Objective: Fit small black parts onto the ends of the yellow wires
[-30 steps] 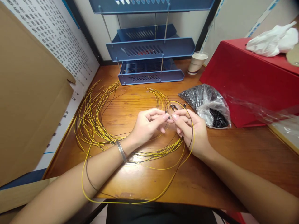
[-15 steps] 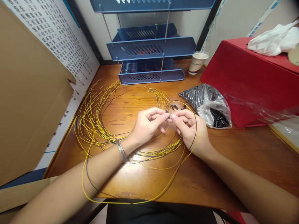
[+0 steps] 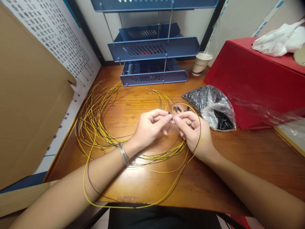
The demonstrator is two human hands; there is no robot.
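Along the near edge of the wooden desk [image 3: 238, 156], one yellow-and-black wire [image 3: 143, 207] curves loosely, perhaps leaving slack for the hands. Farther, the left hand [image 3: 153, 124] and right hand [image 3: 196, 133] pinch narrowly at a small black piece [image 3: 172, 118], probably because it is tiny. Beyond, loose black connectors [image 3: 179, 109] lie within easy reach, beside the clear plastic bag [image 3: 209, 106] at right; farthest stands the blue tray rack [image 3: 153, 51].

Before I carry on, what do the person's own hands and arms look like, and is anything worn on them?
Both the left hand and the right hand are ungloved, with no rings showing. No sleeve shows on either forearm. The left wrist wears a narrow, silver-grey band; any markings on it are too small to read. The right wrist shows nothing worn.
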